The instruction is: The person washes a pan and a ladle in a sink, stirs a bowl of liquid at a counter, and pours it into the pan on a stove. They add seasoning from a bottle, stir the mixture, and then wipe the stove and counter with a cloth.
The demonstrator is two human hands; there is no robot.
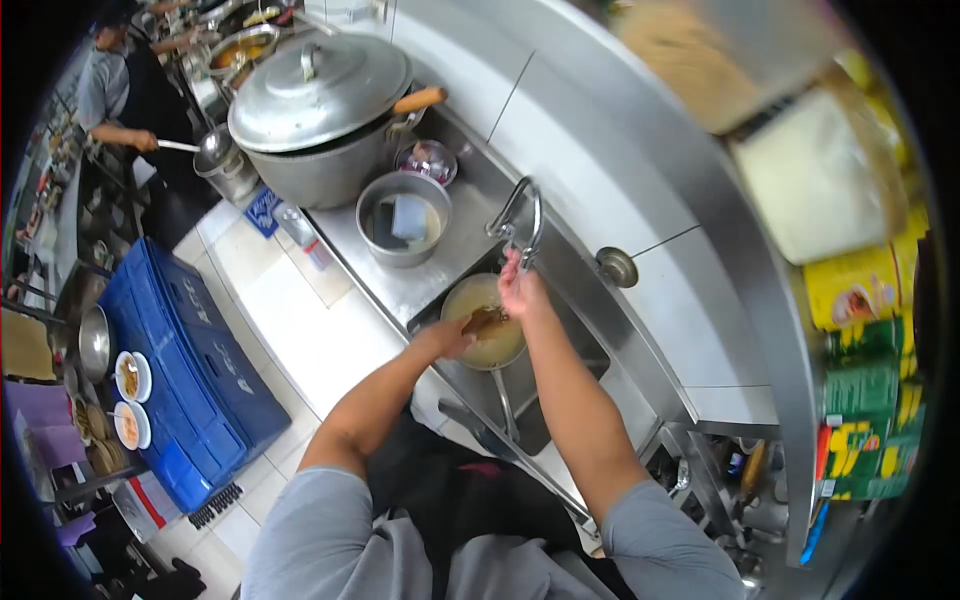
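A round pan (pixel 482 355) with cloudy liquid sits in the steel sink (pixel 572 385), its long handle (pixel 505 405) pointing toward my body. Over the pan, my left hand (pixel 450 340) is closed on a brown item (pixel 487 322) that I cannot make out. My right hand (pixel 520 285) is raised at the curved metal faucet (pixel 532 215), its fingers bent at the lower part of it; whether they grip it is too small to tell.
Left of the faucet stand a metal bowl (pixel 405 252) with a bluish block inside, a small bowl (pixel 440 172) and a large lidded pot (pixel 320 165). Blue bins (pixel 190 370) carry two food bowls. Another person (pixel 125 90) holds a saucepan (pixel 225 165) at upper left.
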